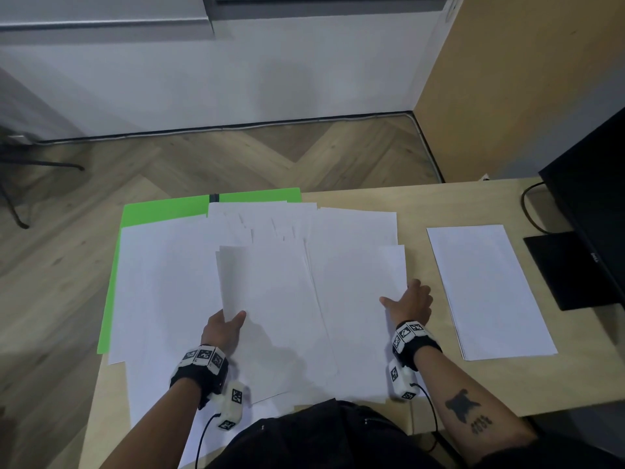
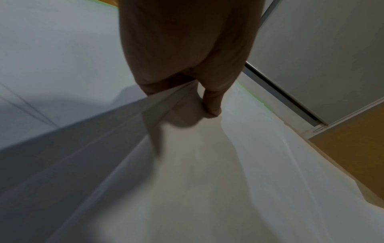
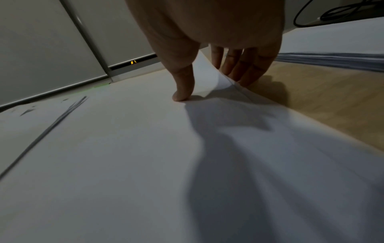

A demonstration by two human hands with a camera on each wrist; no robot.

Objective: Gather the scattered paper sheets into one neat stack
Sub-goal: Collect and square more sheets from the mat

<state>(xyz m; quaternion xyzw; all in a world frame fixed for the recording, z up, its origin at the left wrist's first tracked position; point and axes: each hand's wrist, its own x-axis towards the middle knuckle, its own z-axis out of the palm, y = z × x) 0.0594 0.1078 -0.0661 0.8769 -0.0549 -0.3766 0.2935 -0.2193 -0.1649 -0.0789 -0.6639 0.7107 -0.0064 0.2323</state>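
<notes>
Paper sheets [image 1: 277, 299] (smooth, white, rectangular), left hand [image 1: 221, 328] pinching some, right hand [image 1: 411, 304] pinching another's edge.

Readable marks, 1 item: a small pale brand logo on the bezel of the black monitor [image 1: 588, 211] at the right end of the desk, seen sideways; it appears to read "DELL". Wristbands [image 1: 409, 331] on both wrists carry black-and-white square code patterns, no letters. A forearm tattoo [image 1: 461, 405] has small characters beneath it, too blurred to read.
</notes>
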